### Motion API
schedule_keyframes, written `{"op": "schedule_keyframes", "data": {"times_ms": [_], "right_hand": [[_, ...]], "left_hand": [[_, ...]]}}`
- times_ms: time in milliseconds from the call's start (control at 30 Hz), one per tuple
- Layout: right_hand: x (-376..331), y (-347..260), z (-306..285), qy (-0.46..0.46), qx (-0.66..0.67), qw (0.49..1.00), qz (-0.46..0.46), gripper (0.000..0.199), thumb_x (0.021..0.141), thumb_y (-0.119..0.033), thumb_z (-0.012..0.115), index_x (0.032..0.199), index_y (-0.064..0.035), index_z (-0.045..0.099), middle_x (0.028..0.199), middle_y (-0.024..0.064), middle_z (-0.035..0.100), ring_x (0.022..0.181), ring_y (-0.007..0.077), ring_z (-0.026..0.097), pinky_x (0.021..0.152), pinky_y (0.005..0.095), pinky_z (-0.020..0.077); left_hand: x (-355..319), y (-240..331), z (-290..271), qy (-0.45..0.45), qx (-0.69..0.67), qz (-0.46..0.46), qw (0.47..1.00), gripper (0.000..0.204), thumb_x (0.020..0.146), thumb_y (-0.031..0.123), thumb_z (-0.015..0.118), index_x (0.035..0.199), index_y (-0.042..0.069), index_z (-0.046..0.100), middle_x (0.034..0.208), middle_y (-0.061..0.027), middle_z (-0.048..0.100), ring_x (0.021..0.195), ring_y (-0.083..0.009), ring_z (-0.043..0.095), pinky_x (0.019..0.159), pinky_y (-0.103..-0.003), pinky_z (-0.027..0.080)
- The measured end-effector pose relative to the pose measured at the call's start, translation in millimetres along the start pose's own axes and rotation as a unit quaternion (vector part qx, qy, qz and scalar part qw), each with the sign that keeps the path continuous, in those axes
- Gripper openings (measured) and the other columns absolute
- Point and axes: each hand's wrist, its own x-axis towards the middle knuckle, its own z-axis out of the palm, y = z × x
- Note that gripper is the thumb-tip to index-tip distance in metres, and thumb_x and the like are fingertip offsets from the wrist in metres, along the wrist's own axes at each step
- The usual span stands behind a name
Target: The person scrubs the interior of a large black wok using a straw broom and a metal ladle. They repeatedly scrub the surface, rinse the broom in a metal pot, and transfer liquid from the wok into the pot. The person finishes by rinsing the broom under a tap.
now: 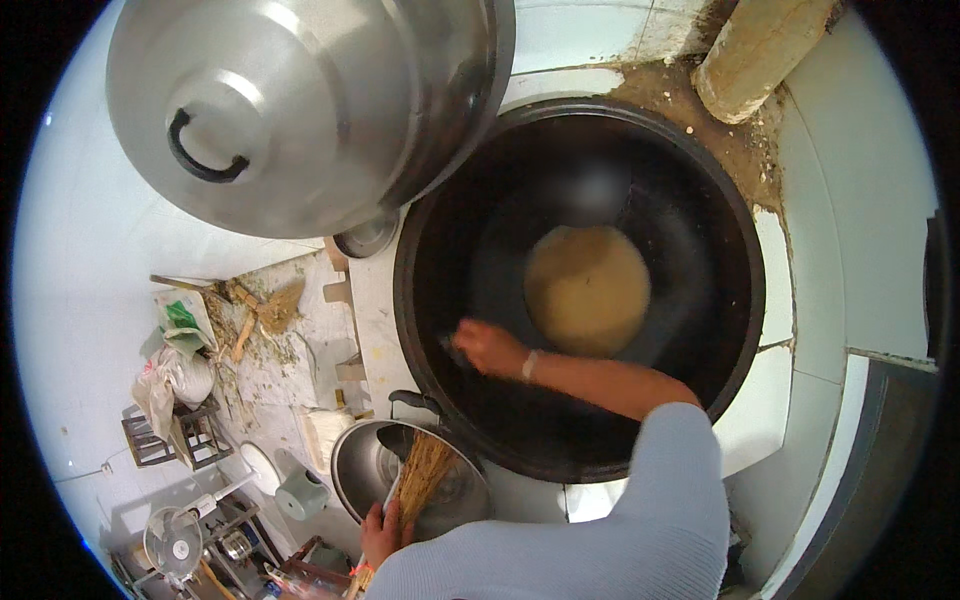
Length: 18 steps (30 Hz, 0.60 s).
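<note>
A large black wok [690, 270] is set into a white-tiled stove, with a pool of cloudy yellowish liquid [588, 290] at its bottom. My right hand [490, 347], a band at its wrist, reaches over the wok's left inner side. Its fingers are closed and slightly blurred; a small thing may show at their tips, too unclear to name. At the lower left, my left hand [385, 535] grips a straw brush [425, 475] beside and partly over a metal basin [350, 455]. A dark ladle [396, 438] lies by the straw, its handle partly hidden near my left hand.
A big domed metal lid [300, 100] with a black handle stands at the upper left, overlapping the wok's edge. A small metal lid [368, 236] lies below it. Twigs and straw [270, 310] litter the floor, near bags [180, 375] on a stool. A fan [175, 545] stands lower left.
</note>
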Motion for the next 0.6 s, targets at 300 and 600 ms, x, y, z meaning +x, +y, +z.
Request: {"op": "schedule_keyframes", "data": {"times_ms": [300, 600], "right_hand": [[64, 156, -204, 0.474, -0.312, 0.773, 0.284, 0.02, 0.068, -0.005, 0.059, 0.088, -0.0065, 0.062, 0.08, 0.0147, 0.059, 0.071, 0.0345, 0.058, 0.064, 0.0422, 0.049], [53, 220, -47, 0.445, -0.315, 0.765, 0.342, 0.007, 0.072, -0.009, 0.056, 0.075, -0.0076, 0.062, 0.077, 0.0152, 0.062, 0.071, 0.0295, 0.06, 0.06, 0.0407, 0.0485]], "left_hand": [[-7, -4, 9, 0.024, -0.028, -0.05, 0.998, 0.066, 0.059, 0.026, 0.072, 0.121, 0.022, 0.049, 0.112, -0.0159, 0.049, 0.09, -0.0341, 0.052, 0.072, -0.044, 0.046], [12, -5, -19, -0.041, -0.009, -0.037, 0.998, 0.066, 0.061, 0.026, 0.071, 0.122, 0.024, 0.048, 0.116, -0.013, 0.047, 0.095, -0.0329, 0.05, 0.074, -0.045, 0.045]]}}
